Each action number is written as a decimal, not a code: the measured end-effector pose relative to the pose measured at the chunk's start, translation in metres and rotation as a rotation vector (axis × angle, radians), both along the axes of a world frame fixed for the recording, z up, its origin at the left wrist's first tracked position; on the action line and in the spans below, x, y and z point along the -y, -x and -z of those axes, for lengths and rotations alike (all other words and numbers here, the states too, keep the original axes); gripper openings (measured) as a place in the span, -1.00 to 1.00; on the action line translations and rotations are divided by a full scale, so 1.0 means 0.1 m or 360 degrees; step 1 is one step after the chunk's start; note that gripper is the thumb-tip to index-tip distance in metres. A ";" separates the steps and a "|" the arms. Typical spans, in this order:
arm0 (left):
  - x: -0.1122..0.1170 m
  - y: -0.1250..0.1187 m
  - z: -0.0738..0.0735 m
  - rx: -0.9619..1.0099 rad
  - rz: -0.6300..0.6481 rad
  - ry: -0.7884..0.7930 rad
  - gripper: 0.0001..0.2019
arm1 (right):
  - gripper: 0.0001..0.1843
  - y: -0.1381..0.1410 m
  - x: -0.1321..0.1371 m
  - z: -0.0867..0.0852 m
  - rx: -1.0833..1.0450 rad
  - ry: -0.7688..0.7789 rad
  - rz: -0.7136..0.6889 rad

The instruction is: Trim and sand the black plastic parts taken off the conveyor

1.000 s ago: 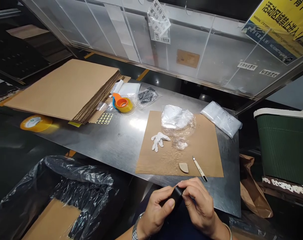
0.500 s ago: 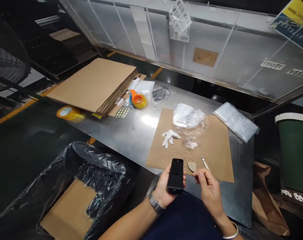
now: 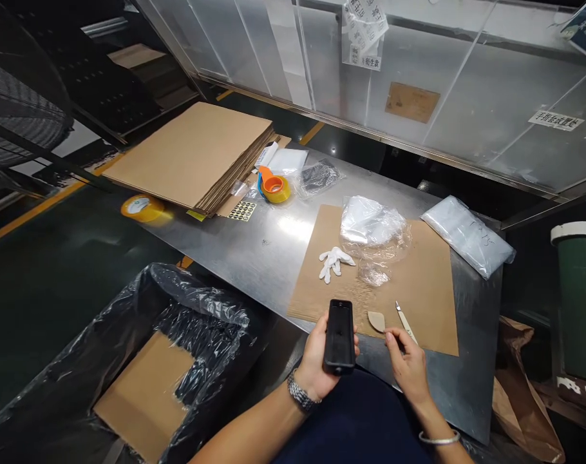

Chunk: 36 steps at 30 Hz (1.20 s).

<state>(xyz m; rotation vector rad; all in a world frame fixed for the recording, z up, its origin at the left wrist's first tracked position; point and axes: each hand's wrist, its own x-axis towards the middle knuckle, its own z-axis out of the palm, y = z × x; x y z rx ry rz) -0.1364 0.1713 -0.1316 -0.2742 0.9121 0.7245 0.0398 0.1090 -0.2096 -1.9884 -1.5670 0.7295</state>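
Note:
My left hand [image 3: 319, 361] is wrapped round a black, long rectangular case-like object [image 3: 340, 336], its recessed face turned up. To the right, my right hand [image 3: 409, 368] is closed, with thumb and forefinger pinching the lower corner of a small flat beige piece [image 3: 377, 321] with a rounded edge. Just beyond the right fingers, a slim pale craft knife [image 3: 406, 322] lies on a cardboard sheet [image 3: 428, 283]. A white glove [image 3: 335, 263] rests farther up that sheet, beside a crumpled clear plastic bag [image 3: 374, 274].
White items in clear plastic [image 3: 373, 222] sit on the sheet; a wrapped pack [image 3: 469, 235] lies right. A cardboard stack [image 3: 191, 154], tape dispenser [image 3: 274, 187] and tape roll [image 3: 141, 207] are left on the metal table [image 3: 259, 258]. A black-lined bin [image 3: 201, 306] stands lower left.
The view has shifted slightly, so the table things sit a little farther right. My right hand has moved slightly right and shows more of the beige piece. My left hand keeps its hold.

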 end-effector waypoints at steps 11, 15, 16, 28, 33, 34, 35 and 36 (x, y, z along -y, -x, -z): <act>0.03 0.03 -0.10 -0.0160 -0.0053 -0.0115 -0.61 | -0.77 -0.55 -0.03 1.05 0.0688 0.0067 0.0266; 0.04 0.06 -0.13 -0.0121 -0.0074 -0.0206 -0.59 | -0.73 -0.52 -0.06 0.91 0.0661 0.0029 0.0230; 0.04 0.07 -0.14 -0.0115 -0.0081 -0.0240 -0.58 | -0.71 -0.50 -0.06 0.81 0.0638 0.0012 0.0214; 0.02 0.11 -0.16 -0.0121 -0.0263 -0.0426 -0.55 | -0.66 0.26 0.17 -1.35 0.0653 -0.0543 -0.0894; 0.04 0.13 -0.20 -0.0170 -0.0327 -0.0445 -0.54 | -0.66 0.29 0.21 -1.35 0.0935 -0.0514 -0.0970; 0.04 0.13 -0.20 -0.0170 -0.0336 -0.0452 -0.54 | -0.66 0.29 0.21 -1.34 0.0965 -0.0503 -0.0986; 0.04 0.13 -0.21 -0.0168 -0.0347 -0.0459 -0.54 | -0.66 0.28 0.21 -1.34 0.0986 -0.0502 -0.1001; 0.04 0.13 -0.21 -0.0170 -0.0358 -0.0467 -0.54 | -0.66 0.28 0.21 -1.35 0.1002 -0.0504 -0.1008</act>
